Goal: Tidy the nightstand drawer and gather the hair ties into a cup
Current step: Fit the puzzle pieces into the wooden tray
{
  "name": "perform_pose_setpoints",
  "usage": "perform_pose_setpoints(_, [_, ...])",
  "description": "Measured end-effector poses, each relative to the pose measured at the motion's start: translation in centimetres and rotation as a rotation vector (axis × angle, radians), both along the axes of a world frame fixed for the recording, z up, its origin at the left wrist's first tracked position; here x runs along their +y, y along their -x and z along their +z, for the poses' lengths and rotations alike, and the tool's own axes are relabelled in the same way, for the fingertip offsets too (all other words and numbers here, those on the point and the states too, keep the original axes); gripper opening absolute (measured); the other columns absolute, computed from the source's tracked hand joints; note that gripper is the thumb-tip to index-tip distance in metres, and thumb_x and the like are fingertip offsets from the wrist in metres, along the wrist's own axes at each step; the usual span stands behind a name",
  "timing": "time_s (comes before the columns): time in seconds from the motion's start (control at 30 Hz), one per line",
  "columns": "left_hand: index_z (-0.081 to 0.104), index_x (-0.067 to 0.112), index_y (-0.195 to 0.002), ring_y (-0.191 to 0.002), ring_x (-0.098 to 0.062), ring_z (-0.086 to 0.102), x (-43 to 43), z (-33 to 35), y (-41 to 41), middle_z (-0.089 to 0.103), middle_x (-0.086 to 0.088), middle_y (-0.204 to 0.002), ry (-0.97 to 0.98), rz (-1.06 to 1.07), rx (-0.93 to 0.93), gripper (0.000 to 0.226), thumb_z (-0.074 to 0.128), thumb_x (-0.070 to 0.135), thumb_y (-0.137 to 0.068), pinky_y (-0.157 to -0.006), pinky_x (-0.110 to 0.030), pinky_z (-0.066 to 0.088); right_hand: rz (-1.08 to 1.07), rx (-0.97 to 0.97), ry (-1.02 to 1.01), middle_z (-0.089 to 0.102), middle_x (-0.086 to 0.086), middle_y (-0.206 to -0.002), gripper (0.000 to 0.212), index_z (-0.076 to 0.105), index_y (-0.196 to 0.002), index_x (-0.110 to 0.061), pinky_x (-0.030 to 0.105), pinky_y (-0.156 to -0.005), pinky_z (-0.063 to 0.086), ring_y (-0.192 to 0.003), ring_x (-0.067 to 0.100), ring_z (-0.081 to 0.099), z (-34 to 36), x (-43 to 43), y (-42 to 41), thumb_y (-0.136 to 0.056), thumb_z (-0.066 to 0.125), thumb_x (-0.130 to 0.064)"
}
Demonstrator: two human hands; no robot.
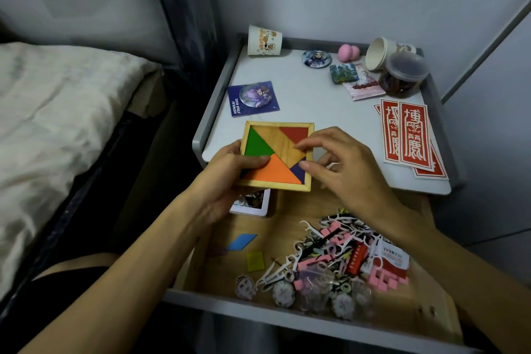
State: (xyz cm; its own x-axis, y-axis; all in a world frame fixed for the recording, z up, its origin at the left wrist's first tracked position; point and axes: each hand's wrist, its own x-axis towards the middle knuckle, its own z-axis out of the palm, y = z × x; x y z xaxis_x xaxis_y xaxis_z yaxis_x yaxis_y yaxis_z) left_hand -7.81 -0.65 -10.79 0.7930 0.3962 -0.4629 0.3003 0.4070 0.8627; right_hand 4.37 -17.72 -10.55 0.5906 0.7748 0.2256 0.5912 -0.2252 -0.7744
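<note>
Drawer (273,234): pulled open below the nightstand top (301,95), wooden floor. Contents: tangled heap (339,256) of white floss picks, pink bits, packets and dark loops, hair ties not tellable apart; blue piece (242,241); yellow piece (255,261); card pack (253,204) at the back.

Puzzle tray (277,124): held over the drawer's back edge, with green, red, orange and purple pieces. Left hand (230,172) grips its left side, thumb on orange. Right hand (344,164) relaxed, fingertips touching the tray, grasping nothing.

Nightstand top: two paper cups, one (264,41) back left, one (379,53) on its side; lidded clear tub (403,75) of dark items.
</note>
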Motion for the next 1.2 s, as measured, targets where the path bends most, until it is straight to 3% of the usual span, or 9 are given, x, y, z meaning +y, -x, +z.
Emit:
perform_pose_setpoints(0.2, [0.06,0.013,-0.123,-0.101,-0.026,0.069,0.1,0.2,0.2,0.073,-0.009,-0.11,-0.015,0.052,0.0,0.052,0.076,0.021,-0.074,-0.088,-0.04,0.056,-0.046,0.095,-0.064,0.054,-0.005,-0.119,0.032,0.06,-0.117,-0.022,0.021,-0.069,0.057,-0.087,0.009,0.067,-0.1,0.9,1.6,-0.087,0.071,-0.017])
perform_pose_setpoints(0.37, [0.062,0.005,-0.119,-0.083,-0.019,0.073,2.1,0.7,1.3,0.075,-0.008,-0.097,0.025,0.169,-0.029,0.041,0.073,0.006,-0.08,-0.066,-0.029,0.06,-0.149,0.088,-0.118,0.059,-0.01,-0.103,0.025,0.055,-0.115,-0.02,0.028,-0.063,0.056,-0.073,0.011,0.066,-0.2,0.7,1.8,-0.092,0.064,-0.024])
perform_pose_setpoints(0.43, [0.063,0.004,-0.119,-0.078,-0.016,0.072,3.7,1.1,1.9,0.075,-0.007,-0.094,-0.025,0.257,-0.038,0.039,0.072,0.005,-0.082,-0.069,-0.032,0.06,-0.083,0.013,0.009,0.063,-0.011,-0.093,0.014,0.061,-0.105,-0.021,0.021,-0.066,0.052,-0.073,0.004,0.063,-0.8,0.7,2.3,-0.092,0.064,-0.022])
perform_pose_setpoints(0.5, [0.063,0.005,-0.121,-0.08,-0.016,0.07,5.0,1.3,2.4,0.074,-0.007,-0.098,-0.068,0.338,-0.038,0.041,0.073,0.007,-0.081,-0.077,-0.037,0.058,0.125,-0.091,0.341,0.065,-0.013,-0.092,0.014,0.066,-0.103,-0.028,0.019,-0.071,0.048,-0.08,0.0,0.061,-2.9,1.3,4.1,-0.09,0.068,-0.028])
perform_pose_setpoints(0.6, [0.064,0.011,-0.112,-0.089,-0.019,0.071,5.6,1.2,2.7,0.074,-0.008,-0.105,-0.081,0.419,-0.029,0.033,0.074,0.008,-0.081,-0.088,-0.042,0.058,0.432,-0.351,0.708,0.062,-0.006,-0.113,0.029,0.062,-0.118,-0.027,0.032,-0.082,0.048,-0.103,0.016,0.061,-7.6,2.8,7.2,-0.09,0.066,-0.035])
perform_pose_setpoints(0.77, [0.064,0.012,-0.115,-0.086,-0.018,0.072,5.8,1.2,2.6,0.076,-0.005,-0.101,-0.08,0.434,-0.038,0.036,0.076,0.009,-0.081,-0.086,-0.04,0.059,0.454,-0.46,0.836,0.053,0.006,-0.13,0.045,0.049,-0.133,-0.014,0.043,-0.092,0.047,-0.118,0.028,0.055,-11.6,4.3,9.8,-0.09,0.064,-0.019])
perform_pose_setpoints(0.9, [0.064,0.015,-0.108,-0.095,-0.022,0.072,6.0,1.3,2.7,0.075,-0.006,-0.103,-0.079,0.445,-0.035,0.03,0.076,0.01,-0.081,-0.089,-0.043,0.058,0.455,-0.485,0.808,0.05,0.009,-0.134,0.051,0.047,-0.134,-0.009,0.038,-0.097,0.047,-0.124,0.026,0.049,-12.6,4.3,10.4,-0.087,0.066,-0.007])
perform_pose_setpoints(1.03, [0.062,0.016,-0.106,-0.096,-0.023,0.072,6.0,1.3,2.6,0.074,-0.006,-0.103,-0.082,0.444,-0.029,0.031,0.077,0.01,-0.08,-0.089,-0.043,0.058,0.498,-0.423,0.789,0.056,0.011,-0.127,0.048,0.045,-0.135,-0.009,0.037,-0.091,0.048,-0.117,0.027,0.056,-12.2,4.9,10.6,-0.09,0.057,0.002])
perform_pose_setpoints(1.2, [0.061,0.016,-0.108,-0.092,-0.02,0.073,6.0,1.3,2.7,0.074,-0.004,-0.101,-0.082,0.461,-0.027,0.031,0.076,0.01,-0.081,-0.087,-0.041,0.059,0.502,-0.224,0.692,0.058,0.007,-0.112,0.069,0.038,-0.142,-0.023,0.028,-0.063,0.042,-0.083,0.019,0.058,-12.9,5.3,10.9,-0.085,0.05,0.014])
